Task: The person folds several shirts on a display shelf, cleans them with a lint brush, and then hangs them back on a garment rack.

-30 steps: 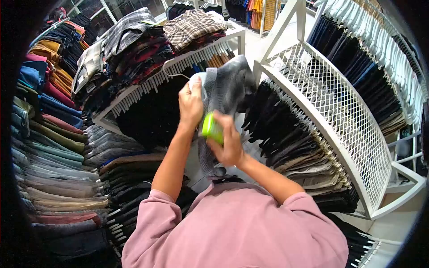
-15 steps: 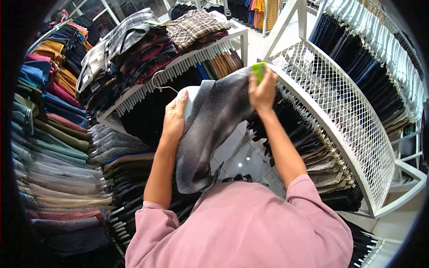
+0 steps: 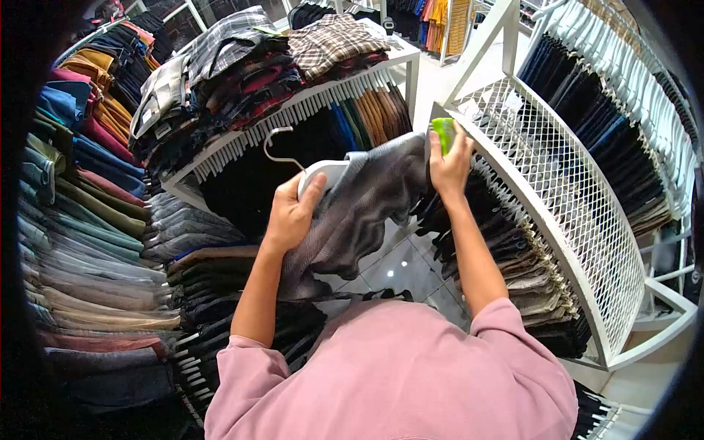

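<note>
My left hand (image 3: pixel 292 213) is closed round a white hanger (image 3: pixel 328 173), its thumb on the top and the metal hook sticking up past the fingers. From the hanger a dark-to-light grey, finely patterned garment (image 3: pixel 359 198) stretches across to the right and hangs loosely below. My right hand (image 3: pixel 451 165) pinches the garment's far edge, with a bright green tag or card (image 3: pixel 443 132) at its thumb and fingers. The cut of the garment cannot be made out.
Ahead stands a white rack (image 3: pixel 293 99) topped with folded plaid shirts (image 3: pixel 337 45). A curved white mesh shelf (image 3: pixel 557 205) is close by my right arm, with trousers hanging below. Folded and hung clothes (image 3: pixel 103 249) fill the left side.
Both hands have shifted a little right and down in view. More of the hanger's hook shows, and the garment's lower part has swung up and bunched into folds.
</note>
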The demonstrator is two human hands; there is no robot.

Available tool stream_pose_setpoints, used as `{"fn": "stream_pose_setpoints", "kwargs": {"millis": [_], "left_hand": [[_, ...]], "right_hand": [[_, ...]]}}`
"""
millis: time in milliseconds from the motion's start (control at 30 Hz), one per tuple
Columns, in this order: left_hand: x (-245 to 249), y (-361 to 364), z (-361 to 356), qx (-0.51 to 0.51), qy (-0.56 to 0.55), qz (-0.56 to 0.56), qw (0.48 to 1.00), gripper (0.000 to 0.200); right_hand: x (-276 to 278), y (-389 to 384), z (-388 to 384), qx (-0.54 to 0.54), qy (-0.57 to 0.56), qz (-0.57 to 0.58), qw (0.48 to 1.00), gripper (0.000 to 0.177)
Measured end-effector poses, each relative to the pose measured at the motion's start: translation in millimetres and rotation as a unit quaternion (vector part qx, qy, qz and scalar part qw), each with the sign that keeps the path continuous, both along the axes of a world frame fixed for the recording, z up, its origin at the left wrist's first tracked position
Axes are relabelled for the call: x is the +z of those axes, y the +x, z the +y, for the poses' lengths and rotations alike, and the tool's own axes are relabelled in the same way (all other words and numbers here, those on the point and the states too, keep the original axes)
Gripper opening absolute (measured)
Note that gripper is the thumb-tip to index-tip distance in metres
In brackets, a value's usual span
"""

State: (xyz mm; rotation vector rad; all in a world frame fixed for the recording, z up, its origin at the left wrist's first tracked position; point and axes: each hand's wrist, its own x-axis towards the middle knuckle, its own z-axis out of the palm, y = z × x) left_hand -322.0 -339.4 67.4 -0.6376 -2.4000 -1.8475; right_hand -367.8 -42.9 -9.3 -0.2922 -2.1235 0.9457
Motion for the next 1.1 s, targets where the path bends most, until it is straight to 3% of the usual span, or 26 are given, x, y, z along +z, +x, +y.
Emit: {"fn": "stream_pose_setpoints", "kwargs": {"millis": [67,133,167,200,233,300,367,467,567,633,700,767,833,867,900,933,1000,1100], "left_hand": [[-4,0,3,0.004,-0.008,-0.001,1.0,0.037],[-6,2,9,0.006,-0.022,-0.006,1.0,0.034],[-1,4,15,0.0,-0.079,0.059,0.995,0.032],[3,3,18,-0.007,-0.135,0.126,0.983,0.032],[-4,-7,19,-0.02,-0.134,0.29,0.947,0.036],[-1,5,12,0.011,-0.221,0.262,0.939,0.036],[-5,10,3,0.008,-0.241,0.267,0.933,0.039],[-5,12,0,-0.003,-0.286,0.327,0.901,0.056],[-10,7,0,-0.027,-0.32,0.387,0.864,0.06],[-15,3,-3,-0.043,-0.335,0.408,0.849,0.062],[-17,2,-8,-0.029,-0.324,0.438,0.838,0.06],[-12,5,-11,-0.012,-0.301,0.311,0.901,0.05],[-11,2,1,0.029,-0.143,0.178,0.973,0.035],[-6,2,4,0.026,-0.09,0.067,0.993,0.026],[-7,-3,11,0.033,-0.046,0.024,0.998,0.027],[-6,-10,15,0.031,-0.012,-0.004,0.999,0.028],[-4,-27,29,0.036,0.057,-0.012,0.998,0.032],[1,-68,30,0.06,0.146,-0.082,0.984,0.028]], "right_hand": [[26,22,-18,0.04,-0.011,0.1,0.994,0.056],[45,45,-51,0.176,0.052,0.108,0.977,0.059],[52,53,-62,0.247,0.093,0.108,0.958,0.06],[47,50,-58,0.242,0.091,0.109,0.96,0.06],[37,43,-52,0.224,0.084,0.084,0.967,0.063],[7,13,-21,0.139,0.038,-0.01,0.989,0.065],[-19,-8,23,0.035,0.057,-0.114,0.991,0.061],[24,16,12,0.091,0.024,-0.035,0.995,0.058],[57,48,-34,0.299,0.071,0.039,0.951,0.064],[57,54,-42,0.363,0.1,-0.013,0.927,0.066],[25,28,-17,0.254,0.073,-0.035,0.964,0.061],[-4,1,18,0.094,0.039,-0.168,0.981,0.066],[-2,-2,18,0.077,0.019,-0.024,0.997,0.065],[-6,3,11,0.106,-0.021,-0.008,0.994,0.066],[1,8,-8,0.136,-0.039,0.005,0.99,0.065],[11,19,-34,0.189,-0.095,-0.017,0.977,0.066],[-3,36,-88,0.272,-0.086,0.094,0.954,0.064],[-21,96,-135,0.446,-0.089,0.055,0.889,0.065]]}}
